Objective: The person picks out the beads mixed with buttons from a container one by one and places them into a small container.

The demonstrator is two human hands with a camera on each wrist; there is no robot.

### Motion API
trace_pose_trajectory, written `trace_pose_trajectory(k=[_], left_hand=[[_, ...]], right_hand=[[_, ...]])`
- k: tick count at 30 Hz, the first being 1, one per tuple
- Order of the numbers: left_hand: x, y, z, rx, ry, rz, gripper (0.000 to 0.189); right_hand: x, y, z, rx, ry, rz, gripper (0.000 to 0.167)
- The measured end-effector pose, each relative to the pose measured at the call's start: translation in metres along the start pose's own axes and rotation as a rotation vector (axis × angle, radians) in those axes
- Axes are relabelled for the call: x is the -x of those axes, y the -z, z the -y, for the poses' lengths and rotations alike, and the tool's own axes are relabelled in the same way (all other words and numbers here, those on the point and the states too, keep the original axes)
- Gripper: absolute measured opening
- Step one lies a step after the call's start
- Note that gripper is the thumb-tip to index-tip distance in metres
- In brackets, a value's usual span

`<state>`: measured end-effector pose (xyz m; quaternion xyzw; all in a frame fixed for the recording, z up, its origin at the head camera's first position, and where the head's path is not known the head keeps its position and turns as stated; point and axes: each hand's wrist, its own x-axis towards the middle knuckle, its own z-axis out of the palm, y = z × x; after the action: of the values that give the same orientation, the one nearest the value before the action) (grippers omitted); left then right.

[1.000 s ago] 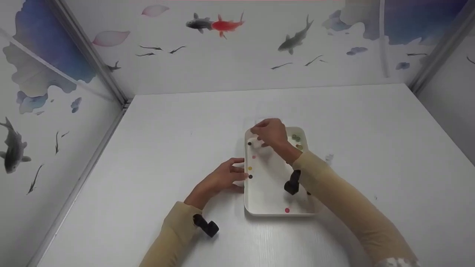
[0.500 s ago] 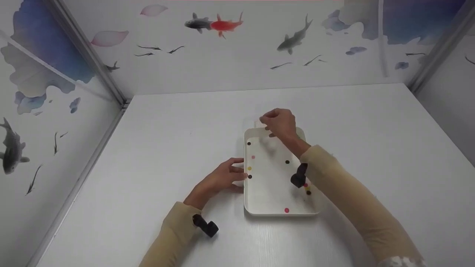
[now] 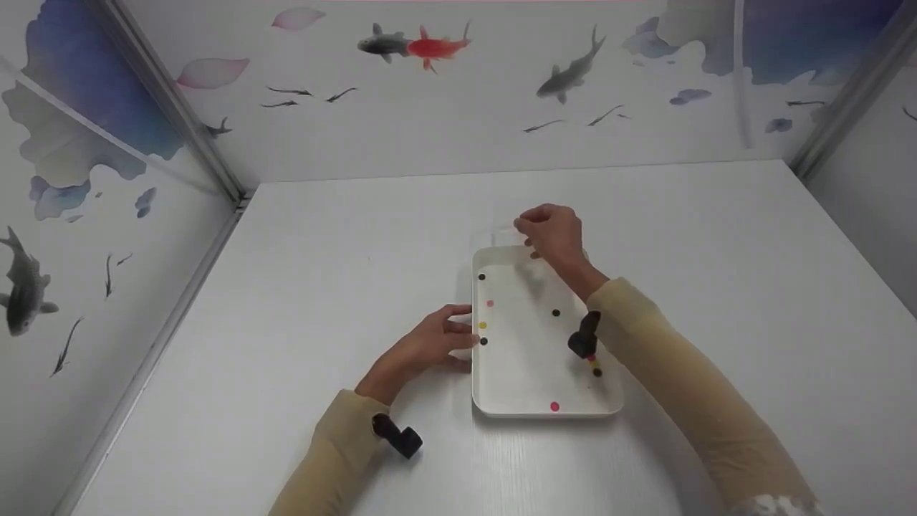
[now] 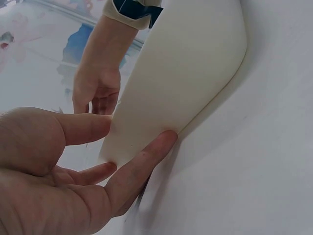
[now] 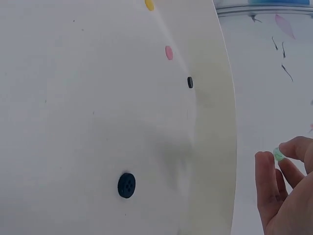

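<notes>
A white rectangular tray (image 3: 516,373) stands on the table with several small buttons in it. My left hand (image 3: 430,340) rests its fairly straight fingers against the tray's left side; in the left wrist view they touch the rim and outer wall. Beyond the tray's far edge, my right hand (image 3: 555,233) pinches a small translucent green marble (image 5: 278,154) between thumb and finger. Near the right hand is a clear, faintly visible container (image 3: 494,235). A black button (image 5: 126,185) with holes lies in the tray, and a pink button (image 5: 169,53) lies near its wall.
A yellow button (image 3: 483,325) and a black one lie along the tray's left wall. At the near end is a red button (image 3: 554,406). Printed walls (image 3: 458,129) bound the white table at the back and left.
My right hand has lifted from the tray's far left corner and moved away and to the right, past the far rim. The left hand has stayed at the tray's side.
</notes>
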<state>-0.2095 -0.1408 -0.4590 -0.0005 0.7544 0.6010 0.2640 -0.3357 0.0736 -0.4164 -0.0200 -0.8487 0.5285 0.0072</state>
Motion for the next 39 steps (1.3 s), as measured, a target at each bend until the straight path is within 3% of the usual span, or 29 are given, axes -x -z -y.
trace_pose_trajectory(k=[11,39], left_hand=[[0.001,0.0,0.0,-0.003,0.009,-0.005,0.064],[0.001,0.001,0.001,-0.004,0.019,-0.001,0.065]], right_hand=[[-0.002,0.007,-0.002,0.001,0.003,-0.058,0.029],[-0.007,0.011,-0.014,-0.016,-0.067,-0.039,0.03]])
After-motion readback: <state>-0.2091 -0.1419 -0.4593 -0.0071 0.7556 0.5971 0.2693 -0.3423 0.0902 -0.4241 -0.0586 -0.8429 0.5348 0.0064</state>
